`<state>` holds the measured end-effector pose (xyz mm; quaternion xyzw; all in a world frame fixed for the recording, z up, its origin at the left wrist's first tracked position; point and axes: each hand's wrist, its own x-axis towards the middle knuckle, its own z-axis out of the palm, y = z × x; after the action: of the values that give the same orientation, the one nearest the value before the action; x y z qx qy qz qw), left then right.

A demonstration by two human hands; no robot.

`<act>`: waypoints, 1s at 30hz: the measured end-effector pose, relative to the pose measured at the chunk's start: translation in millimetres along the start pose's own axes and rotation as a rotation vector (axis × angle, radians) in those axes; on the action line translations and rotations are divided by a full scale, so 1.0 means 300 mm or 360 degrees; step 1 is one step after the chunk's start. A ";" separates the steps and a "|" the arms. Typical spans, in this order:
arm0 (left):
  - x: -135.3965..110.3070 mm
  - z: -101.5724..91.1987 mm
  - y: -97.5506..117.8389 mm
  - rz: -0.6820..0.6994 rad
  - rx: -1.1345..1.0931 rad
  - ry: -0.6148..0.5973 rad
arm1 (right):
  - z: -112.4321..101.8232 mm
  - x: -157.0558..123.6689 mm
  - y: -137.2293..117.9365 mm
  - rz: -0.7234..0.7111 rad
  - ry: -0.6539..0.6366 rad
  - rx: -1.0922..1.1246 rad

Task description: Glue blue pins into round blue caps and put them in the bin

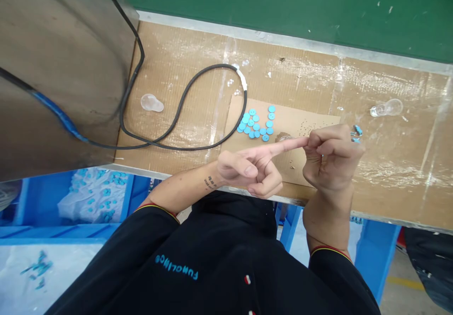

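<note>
My left hand [252, 169] reaches over the cardboard-covered bench with its index finger stretched out and thumb apart; the other fingers curl loosely. Its index fingertip meets the pinched thumb and fingers of my right hand [331, 157]. Whatever the right hand pinches, if anything, is too small or hidden. Under and behind the hands lies a flat cardboard sheet [230, 117]. Blue round button-like discs [256, 127] are grouped on it, and tiny dark specks [307, 125] are scattered near the right hand. Small blue parts [357, 130] lie just beyond the right hand.
A black cable [184, 98] loops across the bench from the metal box [63, 79] at left. Clear plastic bulb-shaped pieces [151, 103] lie left and right [389, 108]. Blue bins [31, 197] with blue parts stand below the front edge. A green surface [283, 8] runs behind.
</note>
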<state>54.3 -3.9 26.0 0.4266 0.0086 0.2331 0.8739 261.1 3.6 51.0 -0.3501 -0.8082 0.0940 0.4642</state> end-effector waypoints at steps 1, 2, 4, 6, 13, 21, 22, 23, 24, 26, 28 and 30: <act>0.001 0.000 -0.003 0.0012 -0.0045 0.0000 | 0.003 -0.008 0.003 0.0013 0.0028 -0.0023; 0.002 0.002 -0.003 0.0029 -0.0111 -0.0004 | 0.008 -0.016 0.006 0.0003 0.0065 -0.0041; 0.004 0.011 0.004 0.0071 -0.0275 -0.0032 | 0.016 -0.030 0.015 -0.0064 0.0183 -0.0086; 0.003 0.023 0.019 0.0074 -0.0437 -0.0039 | 0.021 -0.036 0.022 -0.0147 0.0313 -0.0156; -0.005 0.053 0.062 -0.0035 -0.0606 0.0047 | 0.009 -0.013 0.001 -0.0090 0.0125 -0.0292; -0.008 0.055 0.055 -0.0099 -0.0621 0.0045 | 0.013 0.003 -0.021 -0.0076 -0.0008 -0.0301; -0.009 0.055 0.053 -0.0102 -0.0626 0.0035 | 0.013 0.004 -0.022 -0.0073 0.0003 -0.0311; -0.010 0.055 0.051 -0.0108 -0.0635 0.0031 | 0.013 0.004 -0.023 -0.0076 0.0018 -0.0317; -0.010 0.055 0.048 -0.0113 -0.0648 0.0031 | 0.014 0.005 -0.024 -0.0081 0.0036 -0.0317; -0.010 0.055 0.042 -0.0125 -0.0678 0.0046 | 0.017 0.006 -0.026 -0.0100 0.0080 -0.0306; -0.009 0.055 0.037 -0.0099 -0.0709 0.0037 | 0.023 0.004 -0.026 -0.0130 0.0133 -0.0282; -0.009 0.055 0.034 -0.0064 -0.0733 0.0016 | 0.028 -0.004 -0.022 -0.0162 0.0233 -0.0254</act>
<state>51.3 -11.9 43.8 0.2145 -0.0319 0.2135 0.9526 251.4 -0.7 48.7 -0.3503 -0.7938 -0.0202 0.4967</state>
